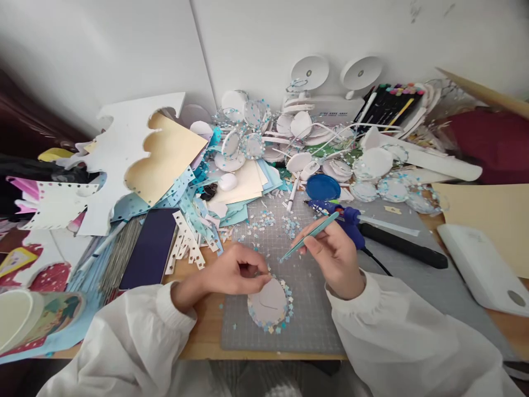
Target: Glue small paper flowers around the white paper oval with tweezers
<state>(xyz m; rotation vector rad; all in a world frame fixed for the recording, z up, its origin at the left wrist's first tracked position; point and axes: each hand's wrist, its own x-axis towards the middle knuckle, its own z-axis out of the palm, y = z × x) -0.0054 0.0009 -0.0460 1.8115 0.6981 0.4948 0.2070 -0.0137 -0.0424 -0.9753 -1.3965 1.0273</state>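
A white paper disc with a dark curved line on it lies on the grey cutting mat. Pale blue, white and cream paper stars ring most of its edge. My left hand is over its upper left edge, thumb and forefinger pinched together; whatever is between them is too small to make out. In my right hand is a pair of teal tweezers, tips pointing down and left, above the mat and apart from the disc. Loose tiny stars are scattered farther up the mat.
Behind the right hand lie a blue glue gun and a black-handled tool. A blue lid and piled star-trimmed discs stand toward the wall. Left are paper strips, a dark purple box and a tub.
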